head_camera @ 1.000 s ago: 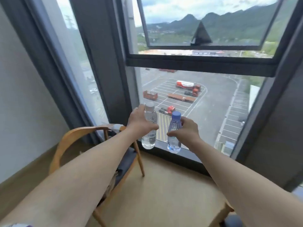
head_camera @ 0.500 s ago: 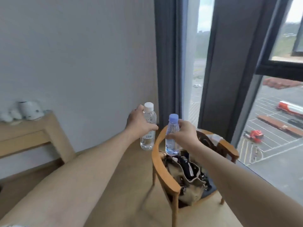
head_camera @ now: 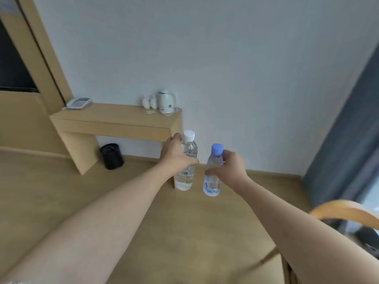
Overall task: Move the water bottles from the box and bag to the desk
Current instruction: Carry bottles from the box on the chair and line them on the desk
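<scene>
My left hand [head_camera: 176, 156] grips a clear water bottle with a white cap [head_camera: 186, 173], held upright in the air. Beside it my right hand [head_camera: 229, 171] grips a clear water bottle with a blue cap [head_camera: 213, 181], also upright. Both arms stretch forward at about the same height. The wooden desk [head_camera: 114, 119] stands against the wall ahead and to the left, beyond the bottles. The box and the bag are out of view.
On the desk sit a white telephone [head_camera: 78, 103], a white kettle [head_camera: 166, 101] and small white cups [head_camera: 149, 101]. A black bin [head_camera: 111, 156] stands under the desk. A wooden chair's curved back [head_camera: 344, 211] shows at the right, by a grey curtain [head_camera: 344, 144].
The view has swung left from the window and chair to the wall and desk. Both hands still hold their bottles out in front.
</scene>
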Tool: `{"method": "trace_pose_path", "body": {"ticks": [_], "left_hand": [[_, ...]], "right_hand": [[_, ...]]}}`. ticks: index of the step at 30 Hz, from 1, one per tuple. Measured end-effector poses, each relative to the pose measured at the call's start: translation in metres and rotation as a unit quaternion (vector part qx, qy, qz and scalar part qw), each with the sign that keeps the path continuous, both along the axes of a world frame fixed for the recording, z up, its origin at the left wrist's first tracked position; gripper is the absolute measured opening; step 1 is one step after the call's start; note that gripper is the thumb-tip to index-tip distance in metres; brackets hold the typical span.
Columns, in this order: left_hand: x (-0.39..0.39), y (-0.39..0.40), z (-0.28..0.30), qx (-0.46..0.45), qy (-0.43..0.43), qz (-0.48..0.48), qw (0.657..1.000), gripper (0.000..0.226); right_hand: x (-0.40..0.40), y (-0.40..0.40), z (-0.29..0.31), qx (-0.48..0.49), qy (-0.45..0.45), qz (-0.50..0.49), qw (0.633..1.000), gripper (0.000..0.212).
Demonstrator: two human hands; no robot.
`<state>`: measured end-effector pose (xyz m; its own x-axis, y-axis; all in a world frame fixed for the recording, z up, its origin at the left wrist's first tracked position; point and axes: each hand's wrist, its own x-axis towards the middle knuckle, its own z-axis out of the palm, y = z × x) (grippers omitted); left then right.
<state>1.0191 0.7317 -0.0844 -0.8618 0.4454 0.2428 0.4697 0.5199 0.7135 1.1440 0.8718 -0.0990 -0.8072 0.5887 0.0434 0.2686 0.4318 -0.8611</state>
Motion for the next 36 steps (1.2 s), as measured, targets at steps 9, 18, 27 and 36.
{"method": "trace_pose_path", "body": {"ticks": [9, 18, 27, 36], "left_hand": [[-0.176, -0.031, 0.03, 0.006, -0.002, 0.113, 0.994, 0.066], [-0.306, -0.079, 0.015, 0.005, -0.016, 0.182, 0.983, 0.067], [-0.49, -0.131, -0.011, 0.009, -0.025, 0.177, 0.984, 0.068], [-0.679, -0.158, 0.01, -0.012, -0.033, 0.14, 0.99, 0.072]], "right_hand": [[-0.217, 0.001, 0.018, 0.01, 0.004, 0.111, 0.994, 0.042], [-0.383, -0.035, 0.011, 0.012, -0.007, 0.189, 0.982, 0.044], [-0.567, -0.083, -0.012, 0.056, -0.024, 0.193, 0.979, 0.04], [-0.737, -0.111, 0.01, 0.039, -0.037, 0.154, 0.987, 0.044]]}}
